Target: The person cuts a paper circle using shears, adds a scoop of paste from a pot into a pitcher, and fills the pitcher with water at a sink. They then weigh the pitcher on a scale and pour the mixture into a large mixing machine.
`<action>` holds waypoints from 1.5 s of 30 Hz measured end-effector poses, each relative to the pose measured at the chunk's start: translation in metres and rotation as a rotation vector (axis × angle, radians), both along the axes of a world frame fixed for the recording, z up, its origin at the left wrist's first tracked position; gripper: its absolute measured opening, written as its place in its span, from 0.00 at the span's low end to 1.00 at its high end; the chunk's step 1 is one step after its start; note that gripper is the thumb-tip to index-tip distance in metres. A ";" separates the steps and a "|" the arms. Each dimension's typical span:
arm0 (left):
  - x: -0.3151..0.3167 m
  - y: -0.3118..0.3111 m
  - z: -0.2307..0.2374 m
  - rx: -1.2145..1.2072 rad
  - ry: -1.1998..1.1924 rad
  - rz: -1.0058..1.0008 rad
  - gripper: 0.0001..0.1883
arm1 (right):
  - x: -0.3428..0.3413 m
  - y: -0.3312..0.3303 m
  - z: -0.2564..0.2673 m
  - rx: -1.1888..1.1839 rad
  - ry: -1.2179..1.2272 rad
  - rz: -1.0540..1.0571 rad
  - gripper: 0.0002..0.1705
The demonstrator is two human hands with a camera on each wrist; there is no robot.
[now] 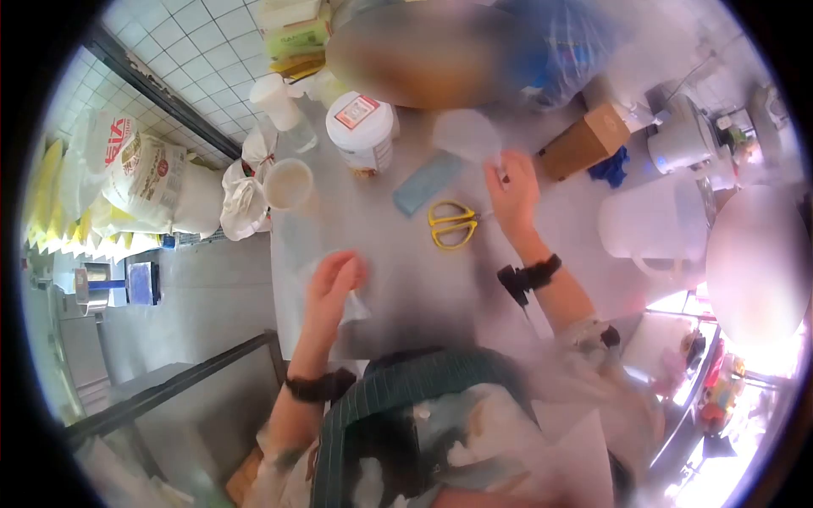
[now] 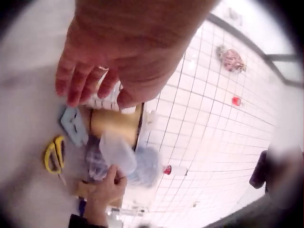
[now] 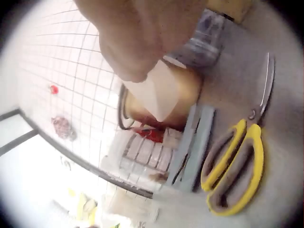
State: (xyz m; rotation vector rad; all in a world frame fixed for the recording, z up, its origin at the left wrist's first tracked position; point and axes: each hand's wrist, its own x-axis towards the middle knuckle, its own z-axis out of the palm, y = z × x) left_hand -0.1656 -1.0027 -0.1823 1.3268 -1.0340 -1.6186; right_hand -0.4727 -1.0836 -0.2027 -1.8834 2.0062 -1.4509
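My right hand (image 1: 514, 193) pinches a thin, translucent white piece of plastic with a rounded outline (image 1: 464, 135) by its edge, above the table. In the right wrist view the same piece hangs below the fingers, in front of a tan round container (image 3: 187, 88). My left hand (image 1: 333, 284) is over the left part of the table, its fingers loosely extended in the left wrist view with nothing seen in them. A whitish scrap (image 1: 356, 309) shows just below it in the head view. Yellow-handled scissors (image 1: 451, 225) and a pale blue flat case (image 1: 426, 184) lie between the hands.
A white lidded tub (image 1: 362, 135), a pump bottle (image 1: 288, 114) and a cup of pale contents (image 1: 288, 184) stand at the back left. On the right are a cardboard box (image 1: 584, 142) and a large white pitcher (image 1: 648, 220). White sacks (image 1: 157, 182) are beyond the left edge.
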 end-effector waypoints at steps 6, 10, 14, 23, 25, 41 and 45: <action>-0.062 -0.041 0.013 0.627 0.680 -0.038 0.27 | 0.015 0.077 0.012 -0.324 0.255 0.423 0.16; -0.070 -0.023 0.006 0.285 0.755 -0.044 0.24 | 0.011 0.104 0.006 -0.319 0.196 0.534 0.15; -0.078 -0.001 0.009 0.213 0.402 -0.087 0.19 | -0.002 0.123 0.006 -0.223 0.098 0.516 0.14; -0.070 0.050 0.007 0.128 0.274 0.160 0.15 | -0.007 0.124 -0.013 0.384 -0.802 0.446 0.22; -0.068 0.062 0.006 0.122 0.284 0.212 0.14 | 0.004 0.125 -0.016 0.610 -0.651 0.605 0.32; -0.040 0.115 0.008 0.040 0.121 0.326 0.08 | 0.038 0.138 -0.002 0.815 -1.061 0.848 0.13; -0.023 0.108 0.019 0.040 0.190 0.160 0.11 | 0.044 0.139 -0.009 0.821 -1.094 0.813 0.13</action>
